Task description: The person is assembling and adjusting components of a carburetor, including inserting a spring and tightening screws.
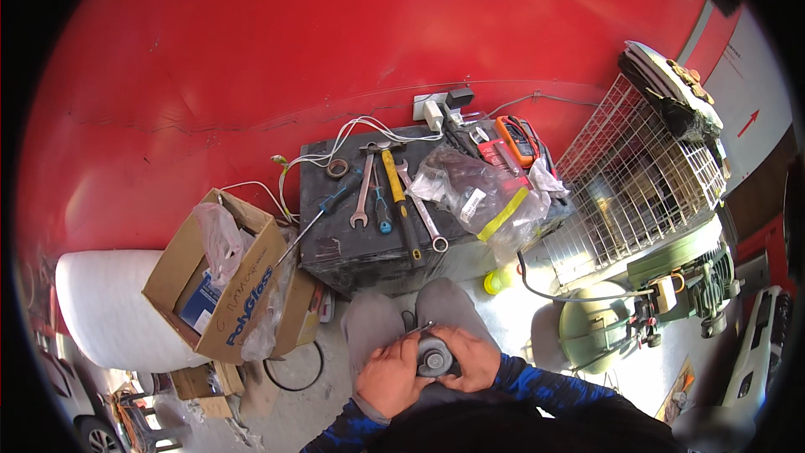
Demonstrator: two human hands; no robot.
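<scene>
Over my lap, my left hand (392,375) and my right hand (468,357) are closed around a dark, rounded part with a grey metal hub (435,358). Its kind does not show clearly, and my fingers cover its sides. Beyond my knees, a dark workbench (323,243) carries a hammer with a yellow and black handle (397,193). Wrenches flank it, an open-end one (364,193) on the left and a combination one (426,216) on the right. Screwdrivers (382,210) and a tape roll (337,168) lie near them.
A clear plastic bag (470,189) and an orange multimeter (517,141) rest on the bench's right side. Left stands an open cardboard box (251,285); right, a wire cage (646,176) and a green air compressor (597,319). Behind is a red wall (335,33).
</scene>
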